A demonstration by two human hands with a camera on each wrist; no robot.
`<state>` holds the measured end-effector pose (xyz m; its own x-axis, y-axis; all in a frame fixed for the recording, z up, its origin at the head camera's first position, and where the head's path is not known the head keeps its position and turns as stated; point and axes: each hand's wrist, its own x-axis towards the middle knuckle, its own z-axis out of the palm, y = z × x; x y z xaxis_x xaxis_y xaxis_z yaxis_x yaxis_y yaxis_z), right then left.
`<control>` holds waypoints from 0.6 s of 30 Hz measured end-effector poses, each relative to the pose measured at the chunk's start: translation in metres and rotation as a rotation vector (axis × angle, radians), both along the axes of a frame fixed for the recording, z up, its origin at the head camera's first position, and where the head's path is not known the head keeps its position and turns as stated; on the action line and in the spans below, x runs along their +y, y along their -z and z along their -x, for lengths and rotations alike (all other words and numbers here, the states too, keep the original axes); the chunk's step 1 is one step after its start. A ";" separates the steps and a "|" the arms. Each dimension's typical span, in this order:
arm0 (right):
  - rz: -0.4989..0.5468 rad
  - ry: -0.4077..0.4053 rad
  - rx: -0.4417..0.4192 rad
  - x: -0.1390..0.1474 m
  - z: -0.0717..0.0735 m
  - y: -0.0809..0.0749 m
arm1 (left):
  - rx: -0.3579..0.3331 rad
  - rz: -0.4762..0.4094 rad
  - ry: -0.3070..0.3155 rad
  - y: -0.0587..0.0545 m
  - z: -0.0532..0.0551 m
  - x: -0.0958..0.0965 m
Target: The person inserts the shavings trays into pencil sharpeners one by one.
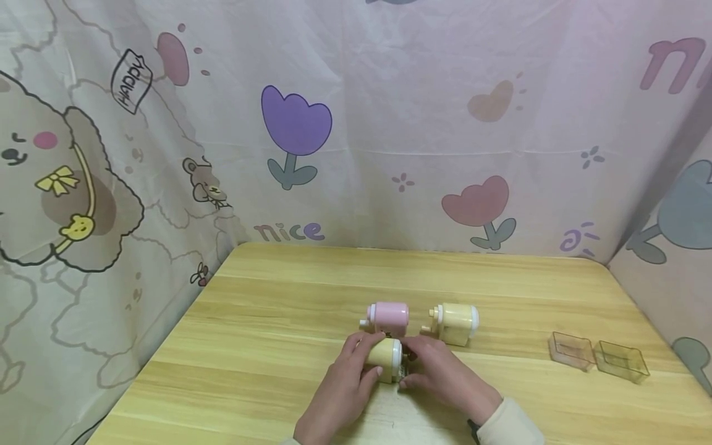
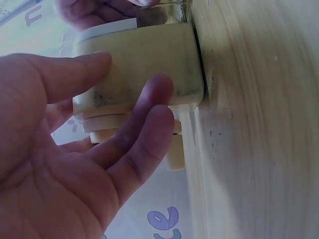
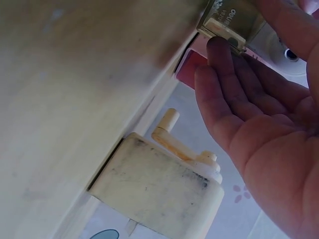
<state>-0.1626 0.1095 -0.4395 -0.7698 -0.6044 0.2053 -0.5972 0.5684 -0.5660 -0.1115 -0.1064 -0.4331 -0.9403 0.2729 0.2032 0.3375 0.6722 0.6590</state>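
A cream-yellow hand-crank pencil sharpener (image 1: 381, 352) stands near the front middle of the table, its crank to the left. My left hand (image 1: 346, 384) grips its body between thumb and fingers. From the other side, my right hand (image 1: 447, 376) pinches the clear brownish shavings drawer (image 3: 230, 22) at the white-rimmed end. In the left wrist view that drawer (image 2: 172, 12) sits low in the sharpener's end, partly inside the body. Right fingertips (image 3: 219, 47) lie against the drawer's face; the thumb is on its other side.
Just behind the hands stands a pink sharpener (image 1: 392, 315). A second yellow sharpener (image 1: 460, 321) is right of it, close behind my right hand. Two loose clear drawers, one pinkish (image 1: 571, 353) and one yellowish (image 1: 621, 363), lie at the table's right. Printed cloth (image 1: 378, 123) hangs behind.
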 end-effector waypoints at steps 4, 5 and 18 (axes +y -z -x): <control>-0.006 0.001 0.003 -0.001 0.001 0.000 | 0.000 -0.002 -0.002 0.000 0.000 0.000; -0.005 0.001 0.005 -0.001 0.001 0.001 | 0.000 -0.003 -0.002 0.000 0.000 0.000; 0.008 -0.007 0.027 -0.002 0.001 0.003 | 0.000 -0.005 -0.003 -0.001 0.000 0.001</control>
<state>-0.1637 0.1072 -0.4427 -0.7599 -0.6077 0.2306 -0.6159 0.5599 -0.5542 -0.1116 -0.1057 -0.4323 -0.9409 0.2695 0.2050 0.3361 0.6699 0.6621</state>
